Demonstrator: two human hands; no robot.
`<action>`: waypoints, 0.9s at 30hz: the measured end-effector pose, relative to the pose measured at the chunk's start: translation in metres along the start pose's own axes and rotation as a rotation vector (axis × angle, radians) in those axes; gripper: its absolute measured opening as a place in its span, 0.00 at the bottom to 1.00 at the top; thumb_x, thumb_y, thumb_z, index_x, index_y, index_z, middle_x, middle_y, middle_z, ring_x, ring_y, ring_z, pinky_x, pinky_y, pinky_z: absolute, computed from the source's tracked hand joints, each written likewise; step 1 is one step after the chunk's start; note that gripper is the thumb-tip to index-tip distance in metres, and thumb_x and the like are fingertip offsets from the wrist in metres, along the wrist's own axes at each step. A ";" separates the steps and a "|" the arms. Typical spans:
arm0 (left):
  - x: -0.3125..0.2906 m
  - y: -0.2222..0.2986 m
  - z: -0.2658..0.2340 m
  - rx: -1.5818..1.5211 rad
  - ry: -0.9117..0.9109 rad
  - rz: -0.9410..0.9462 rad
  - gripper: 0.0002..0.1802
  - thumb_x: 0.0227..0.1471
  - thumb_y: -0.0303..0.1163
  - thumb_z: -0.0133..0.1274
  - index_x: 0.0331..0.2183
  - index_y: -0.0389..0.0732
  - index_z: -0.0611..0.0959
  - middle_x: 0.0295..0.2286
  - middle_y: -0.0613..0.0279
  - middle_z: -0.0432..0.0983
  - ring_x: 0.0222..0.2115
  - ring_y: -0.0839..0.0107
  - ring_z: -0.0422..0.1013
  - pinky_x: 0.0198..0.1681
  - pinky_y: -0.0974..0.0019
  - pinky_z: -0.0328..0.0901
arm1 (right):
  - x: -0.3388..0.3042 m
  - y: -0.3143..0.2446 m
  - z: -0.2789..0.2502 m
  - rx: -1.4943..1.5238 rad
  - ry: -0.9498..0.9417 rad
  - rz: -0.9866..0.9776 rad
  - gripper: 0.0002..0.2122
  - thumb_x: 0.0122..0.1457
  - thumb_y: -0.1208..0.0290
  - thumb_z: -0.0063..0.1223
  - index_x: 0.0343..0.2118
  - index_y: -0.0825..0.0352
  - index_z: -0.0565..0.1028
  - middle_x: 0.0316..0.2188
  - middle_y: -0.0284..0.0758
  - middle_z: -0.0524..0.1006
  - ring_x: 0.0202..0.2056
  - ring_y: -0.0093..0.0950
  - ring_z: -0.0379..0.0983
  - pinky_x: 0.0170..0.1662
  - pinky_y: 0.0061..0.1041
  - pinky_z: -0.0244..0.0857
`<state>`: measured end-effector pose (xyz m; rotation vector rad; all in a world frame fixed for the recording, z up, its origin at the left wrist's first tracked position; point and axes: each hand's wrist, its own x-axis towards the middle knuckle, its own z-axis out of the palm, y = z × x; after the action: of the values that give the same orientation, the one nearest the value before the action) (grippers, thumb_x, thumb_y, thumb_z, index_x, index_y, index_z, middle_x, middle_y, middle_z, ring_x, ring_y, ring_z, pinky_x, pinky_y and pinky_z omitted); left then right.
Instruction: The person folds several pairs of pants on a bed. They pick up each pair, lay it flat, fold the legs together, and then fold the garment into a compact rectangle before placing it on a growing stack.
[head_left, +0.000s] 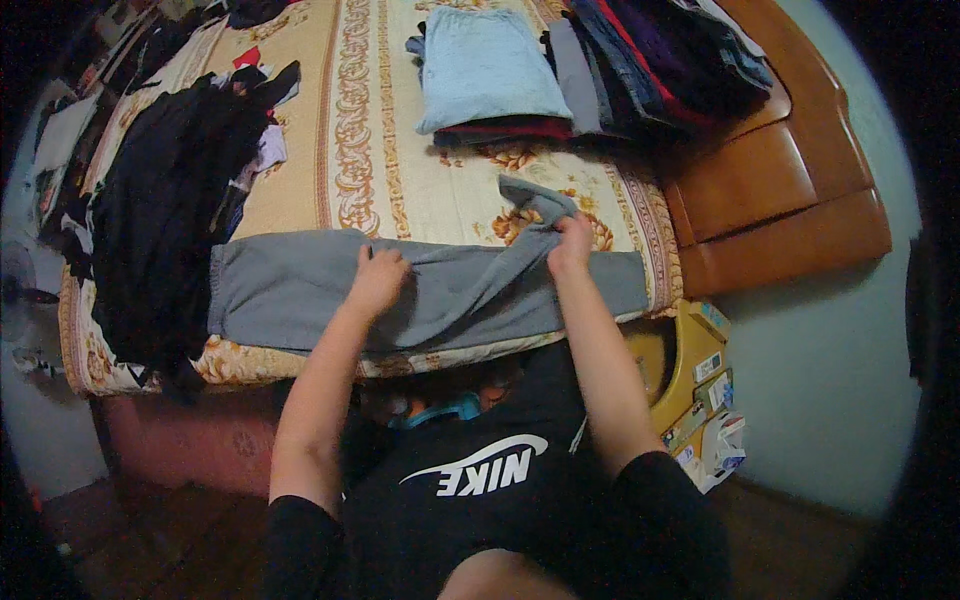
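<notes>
A pair of grey sweatpants (pixel 290 285) lies lengthwise along the near edge of the bed, its gathered end at the left. My left hand (pixel 381 282) rests on the upper edge of the fabric, its fingers bent and partly apart. Farther right, my right hand (pixel 571 245) is closed on a lifted part of the same sweatpants. From that grip the cloth rises in a diagonal fold, and a loose flap sticks out beyond my fingers. The underside of both hands is hidden.
Black clothes (pixel 165 210) are heaped on the bed's left side. Folded light blue jeans (pixel 490 75) top a stack at the back, beside more dark folded clothes (pixel 640 70). A brown headboard (pixel 780 180) bounds the right. Below it stands a yellow piece of furniture (pixel 695 345).
</notes>
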<state>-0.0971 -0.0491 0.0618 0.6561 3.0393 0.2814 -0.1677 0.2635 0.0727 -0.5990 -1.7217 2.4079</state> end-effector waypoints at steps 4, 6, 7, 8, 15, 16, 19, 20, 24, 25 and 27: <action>0.007 0.017 -0.013 -0.006 0.308 -0.061 0.10 0.37 0.30 0.52 0.29 0.43 0.75 0.29 0.60 0.69 0.36 0.63 0.64 0.44 0.55 0.55 | -0.035 -0.018 -0.064 0.812 0.026 0.225 0.16 0.44 0.81 0.37 0.40 0.71 0.67 0.37 0.43 0.71 0.38 0.37 0.66 0.47 0.38 0.59; -0.004 0.037 -0.012 -0.120 0.351 -0.024 0.17 0.35 0.35 0.56 0.33 0.43 0.74 0.31 0.58 0.68 0.36 0.61 0.64 0.42 0.54 0.55 | -0.038 0.007 -0.098 0.678 0.109 0.187 0.18 0.44 0.82 0.37 0.43 0.71 0.64 0.38 0.43 0.69 0.37 0.35 0.66 0.46 0.36 0.60; -0.014 0.051 -0.009 -0.180 0.270 -0.002 0.20 0.35 0.36 0.56 0.35 0.44 0.74 0.32 0.57 0.67 0.36 0.61 0.64 0.42 0.54 0.55 | -0.039 0.025 -0.114 0.510 0.157 0.160 0.20 0.44 0.82 0.38 0.45 0.71 0.62 0.39 0.42 0.69 0.37 0.34 0.67 0.45 0.34 0.61; -0.025 0.065 -0.003 -0.240 0.189 0.017 0.22 0.34 0.37 0.57 0.36 0.44 0.73 0.33 0.57 0.67 0.37 0.60 0.64 0.43 0.53 0.55 | -0.043 0.036 -0.124 0.340 0.202 0.135 0.21 0.44 0.82 0.38 0.46 0.72 0.60 0.40 0.42 0.68 0.37 0.33 0.67 0.44 0.31 0.62; -0.050 0.104 0.051 0.162 0.311 0.002 0.24 0.39 0.31 0.51 0.43 0.44 0.69 0.39 0.58 0.65 0.41 0.61 0.62 0.45 0.55 0.55 | -0.066 0.030 -0.122 -1.005 0.447 -0.334 0.28 0.45 0.70 0.52 0.49 0.73 0.56 0.45 0.48 0.64 0.43 0.41 0.64 0.47 0.33 0.59; -0.049 0.105 0.049 0.145 0.298 0.015 0.23 0.39 0.30 0.49 0.42 0.44 0.69 0.38 0.59 0.66 0.40 0.61 0.63 0.45 0.56 0.55 | -0.059 0.027 -0.119 -1.014 0.449 -0.330 0.29 0.45 0.68 0.54 0.49 0.73 0.56 0.46 0.48 0.63 0.45 0.41 0.63 0.48 0.33 0.58; -0.043 0.100 0.045 0.073 0.207 0.003 0.20 0.39 0.26 0.46 0.40 0.43 0.70 0.34 0.60 0.67 0.38 0.61 0.64 0.41 0.58 0.58 | -0.025 0.018 -0.112 -0.888 0.373 -0.109 0.32 0.42 0.63 0.57 0.49 0.73 0.57 0.47 0.49 0.63 0.47 0.42 0.62 0.49 0.33 0.56; -0.041 0.094 0.049 0.033 0.149 -0.025 0.19 0.38 0.25 0.46 0.39 0.43 0.70 0.33 0.60 0.68 0.37 0.61 0.65 0.40 0.58 0.59 | -0.010 0.018 -0.117 -0.736 0.301 0.098 0.32 0.42 0.63 0.57 0.49 0.74 0.57 0.46 0.48 0.64 0.47 0.41 0.62 0.48 0.33 0.57; -0.034 0.098 0.027 -0.101 0.300 -0.053 0.15 0.35 0.24 0.48 0.33 0.41 0.73 0.29 0.56 0.69 0.30 0.55 0.67 0.32 0.57 0.62 | 0.014 0.014 -0.142 -0.157 0.192 -0.046 0.21 0.44 0.70 0.51 0.43 0.72 0.65 0.38 0.42 0.69 0.38 0.34 0.66 0.36 0.33 0.61; -0.037 0.094 0.025 -0.129 0.322 -0.060 0.16 0.34 0.24 0.49 0.33 0.41 0.73 0.29 0.55 0.70 0.30 0.53 0.67 0.32 0.56 0.62 | 0.000 -0.003 -0.138 -0.073 0.225 -0.187 0.18 0.45 0.72 0.49 0.41 0.71 0.66 0.36 0.40 0.70 0.35 0.33 0.67 0.34 0.32 0.62; -0.046 0.097 0.020 -0.181 0.243 0.017 0.15 0.34 0.23 0.47 0.32 0.41 0.75 0.29 0.53 0.69 0.31 0.53 0.66 0.33 0.56 0.62 | -0.034 -0.034 -0.136 0.231 0.498 -0.134 0.13 0.46 0.74 0.45 0.37 0.67 0.67 0.34 0.38 0.69 0.32 0.29 0.66 0.31 0.28 0.61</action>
<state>-0.0148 0.0223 0.0586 0.6804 3.1804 0.6746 -0.0893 0.3842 0.0756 -0.9171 -1.2218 2.0891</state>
